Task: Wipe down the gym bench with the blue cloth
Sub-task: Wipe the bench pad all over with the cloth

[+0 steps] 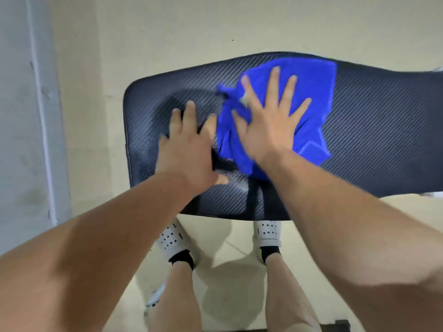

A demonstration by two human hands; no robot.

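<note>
From the head view, we press our right hand [271, 125], fingers spread flat, on the blue cloth [309, 92] lying crumpled on the gym bench [383, 140]. Our left hand [189, 144] rests flat and open on the pad just beside the cloth.

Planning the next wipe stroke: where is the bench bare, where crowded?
Bare: the bench right of the cloth, out to the picture's edge; a narrower strip between the left hand and the bench's rounded end. Crowded: the middle, left hand on the bench beside the cloth, right hand flat on it.
</note>
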